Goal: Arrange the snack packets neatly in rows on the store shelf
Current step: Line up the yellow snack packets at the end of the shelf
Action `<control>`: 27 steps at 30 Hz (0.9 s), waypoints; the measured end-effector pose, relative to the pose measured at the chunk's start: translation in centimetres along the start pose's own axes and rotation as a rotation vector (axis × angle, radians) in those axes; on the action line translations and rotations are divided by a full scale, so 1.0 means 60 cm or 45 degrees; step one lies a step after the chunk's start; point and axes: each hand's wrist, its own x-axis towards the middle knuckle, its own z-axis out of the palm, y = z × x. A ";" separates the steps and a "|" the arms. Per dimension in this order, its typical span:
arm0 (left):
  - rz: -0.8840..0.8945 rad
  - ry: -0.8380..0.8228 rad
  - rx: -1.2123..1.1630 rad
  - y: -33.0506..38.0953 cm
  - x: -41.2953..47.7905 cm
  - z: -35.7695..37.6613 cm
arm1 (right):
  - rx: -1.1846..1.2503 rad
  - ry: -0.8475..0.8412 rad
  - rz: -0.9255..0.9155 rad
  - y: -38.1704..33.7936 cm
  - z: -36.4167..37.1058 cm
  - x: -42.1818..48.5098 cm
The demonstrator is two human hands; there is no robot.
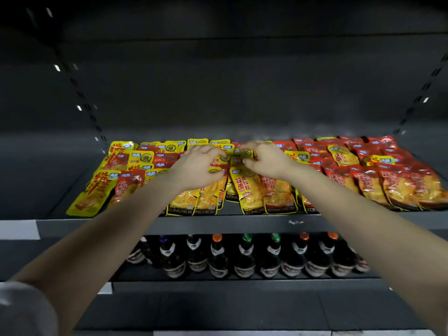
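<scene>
Step in hand: judging by the layout, this is mid-sorting. The rows in the middle of the frame are not yet straight, and both hands are working there.
Next move: it probably calls for drawing the gripped packets clear of their neighbours, squaring them to the front edge and laying them flat without dragging the overlapped ones askew.
Shelf (218, 224): a dark store shelf across the middle of the frame, carrying all the packets.
Snack packets (252, 190): they lie flat and overlapping from left of centre to the right edge, in rough rows running front to back.
Red packets (400, 185): on the right, fairly even, with a few yellow ones mixed in.
Yellow packets (97, 192): on the left, tilted and looser, with red ones among them.
Bottles (244, 258): a row stands upright on the level below, apart from the task.
Left hand (196, 166): just left of centre, palm down, fingers curled over the centre packets and thumb tucked beneath.
Right hand (264, 158): just right of centre, fingertips bent in and pinching a packet edge.
Centre packets (232, 155): yellow, toward the back of the shelf, directly between and under the two hands and touching both. How many are held cannot be told.
</scene>
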 end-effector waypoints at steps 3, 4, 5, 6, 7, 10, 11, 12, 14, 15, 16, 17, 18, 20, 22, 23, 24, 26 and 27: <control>0.034 0.005 -0.045 -0.016 0.009 -0.001 | -0.003 -0.015 -0.015 -0.008 0.011 0.016; 0.047 -0.001 -0.051 -0.021 0.013 -0.003 | -0.009 -0.012 -0.019 -0.010 0.011 0.021; 0.064 -0.012 -0.055 -0.026 0.016 -0.004 | -0.017 -0.017 -0.024 -0.010 0.010 0.026; 0.082 -0.027 -0.055 -0.030 0.019 -0.005 | -0.024 -0.031 -0.027 -0.011 0.007 0.030; 0.103 -0.038 -0.052 -0.034 0.022 -0.005 | -0.022 -0.051 -0.027 -0.012 0.004 0.033; 0.157 -0.069 -0.061 -0.039 0.027 -0.006 | -0.017 -0.049 -0.022 -0.008 -0.006 0.037; 0.178 -0.073 -0.070 -0.039 0.028 -0.005 | -0.032 -0.026 -0.017 -0.005 -0.008 0.035; 0.206 -0.077 -0.075 -0.037 0.030 -0.004 | -0.049 0.001 -0.012 -0.001 -0.010 0.034; 0.273 -0.093 -0.061 -0.028 0.033 0.000 | -0.060 0.026 0.005 0.006 -0.010 0.028; 0.302 -0.109 -0.044 -0.021 0.036 0.002 | -0.061 0.028 0.018 0.009 -0.009 0.025; 0.327 -0.125 -0.025 -0.012 0.039 0.004 | -0.064 0.026 0.035 0.013 -0.008 0.022; 0.352 -0.134 -0.009 -0.004 0.043 0.006 | -0.069 0.027 0.053 0.016 -0.007 0.018; 0.374 -0.138 -0.003 0.005 0.048 0.008 | -0.071 0.037 0.075 0.022 -0.007 0.016; 0.406 -0.130 -0.018 0.023 0.060 0.009 | -0.073 0.082 0.121 0.037 -0.008 0.009; 0.432 -0.127 -0.030 0.040 0.077 0.010 | -0.072 0.130 0.162 0.050 -0.014 -0.003; 0.448 -0.135 -0.023 0.049 0.086 0.012 | -0.075 0.145 0.175 0.054 -0.017 -0.009; 0.464 -0.157 -0.011 0.057 0.093 0.015 | -0.071 0.147 0.183 0.060 -0.021 -0.016; 0.483 -0.238 0.021 0.072 0.102 0.022 | -0.063 0.135 0.200 0.074 -0.030 -0.030; 0.490 -0.267 0.039 0.078 0.105 0.026 | -0.065 0.134 0.216 0.085 -0.035 -0.035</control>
